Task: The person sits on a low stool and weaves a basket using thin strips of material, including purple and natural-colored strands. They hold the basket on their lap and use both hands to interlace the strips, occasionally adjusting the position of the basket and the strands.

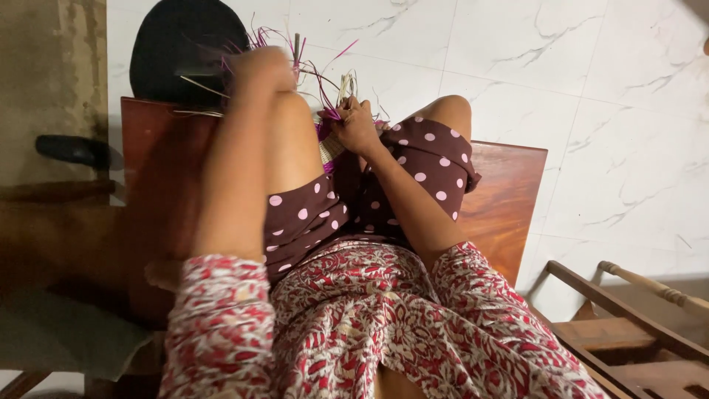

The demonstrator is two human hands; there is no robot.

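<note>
Weaving in progress over the knees, seen from above. Left hand [260,65]: raised above the left knee, blurred, fingers curled shut around a bundle of thin purple and pale strips [295,55] that fan up and away toward the floor; exact number of strips gripped cannot be told. Behind that hand, a dark round object [181,48], possibly a hat or basket, partly covered by the arm. Woven piece [329,144]: lodged between the two knees, just under the right hand, pale with purple edging, mostly hidden by the thighs and the dotted brown shorts [310,214]; full shape and long axis not readable. Loose strip ends run upward from it, roughly from the lap outward. Right hand [357,125]: lower and nearer the woven piece, touching it, fingers closed in a pinch on pale strips at its top edge. Wooden seat [509,199] beneath the legs, on white marble-pattern floor [591,89]. At far right, wooden furniture frame [628,325], cut off by the picture edge.
</note>
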